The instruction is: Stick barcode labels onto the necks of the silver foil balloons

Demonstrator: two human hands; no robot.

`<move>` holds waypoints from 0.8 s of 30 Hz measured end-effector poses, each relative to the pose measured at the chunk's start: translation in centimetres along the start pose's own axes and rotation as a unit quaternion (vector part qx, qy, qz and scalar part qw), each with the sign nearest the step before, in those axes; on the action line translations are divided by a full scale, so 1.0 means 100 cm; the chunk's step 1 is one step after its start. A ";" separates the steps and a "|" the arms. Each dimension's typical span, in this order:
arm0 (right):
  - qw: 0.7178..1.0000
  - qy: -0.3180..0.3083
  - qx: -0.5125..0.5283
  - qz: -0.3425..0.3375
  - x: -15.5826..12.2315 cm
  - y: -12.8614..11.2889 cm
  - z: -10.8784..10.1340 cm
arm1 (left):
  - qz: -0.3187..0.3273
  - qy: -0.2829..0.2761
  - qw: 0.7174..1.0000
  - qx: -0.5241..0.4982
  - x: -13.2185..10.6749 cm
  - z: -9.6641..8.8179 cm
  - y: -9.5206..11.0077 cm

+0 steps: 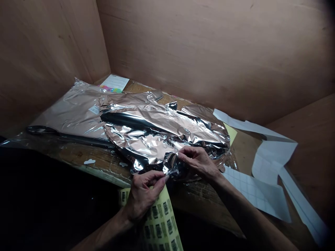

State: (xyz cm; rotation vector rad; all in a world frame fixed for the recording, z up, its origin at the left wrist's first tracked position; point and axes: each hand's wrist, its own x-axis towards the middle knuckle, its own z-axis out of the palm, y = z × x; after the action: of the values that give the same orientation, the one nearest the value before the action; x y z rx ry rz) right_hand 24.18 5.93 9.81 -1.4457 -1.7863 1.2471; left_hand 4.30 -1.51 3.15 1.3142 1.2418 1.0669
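Observation:
A stack of shiny, rose-toned foil balloons (157, 122) lies flat and wrinkled across the table. My right hand (200, 162) pinches the upper side of a crumpled foil tab (170, 162) at the stack's near edge. Thumb and forefinger of my left hand (145, 191) are closed at the lower end of the same tab. Just under the left hand hangs a yellow sheet of barcode stickers (158, 223); whether the hand also touches it, I cannot tell.
A clear bag (70, 111) with more foil inside lies at the left. White backing paper strips (269, 157) are spread at the right. A printed card (115, 83) sits at the back, a white cut-out scrap (89, 161) near the front edge. Wooden panels (209, 45) enclose the table.

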 end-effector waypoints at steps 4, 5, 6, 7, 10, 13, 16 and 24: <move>0.998 -0.057 -0.011 0.008 0.024 -0.021 -0.025 | -0.013 -0.066 0.995 0.074 -0.006 -0.005 -0.012; 0.997 -0.073 -0.025 0.006 0.036 -0.028 -0.034 | -0.009 -0.077 0.993 0.092 -0.007 -0.008 -0.014; 0.996 -0.078 -0.045 0.007 0.049 -0.034 -0.042 | -0.004 -0.090 0.990 0.109 -0.008 -0.010 -0.015; 0.995 -0.072 -0.074 0.013 0.064 -0.040 -0.050 | 0.001 -0.102 0.987 0.124 -0.008 -0.012 -0.015; 0.975 0.061 -0.211 0.036 0.117 -0.044 -0.066 | 0.035 -0.123 0.978 0.166 -0.009 -0.015 -0.014; 0.933 0.192 -0.299 0.056 0.164 -0.028 -0.069 | 0.093 -0.125 0.966 0.206 -0.016 -0.015 -0.021; 0.914 0.240 -0.323 0.060 0.187 -0.009 -0.061 | 0.128 -0.119 0.959 0.225 -0.030 -0.019 -0.034; 0.900 0.281 -0.266 -0.201 0.048 -0.004 -0.013 | 0.060 -0.142 0.977 0.151 -0.049 -0.042 -0.010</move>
State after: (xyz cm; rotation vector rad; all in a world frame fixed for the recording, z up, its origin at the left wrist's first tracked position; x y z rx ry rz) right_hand 23.65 10.92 9.98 -1.4021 -1.9247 0.0952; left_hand -0.34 -6.05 2.81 1.7262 1.1481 0.7564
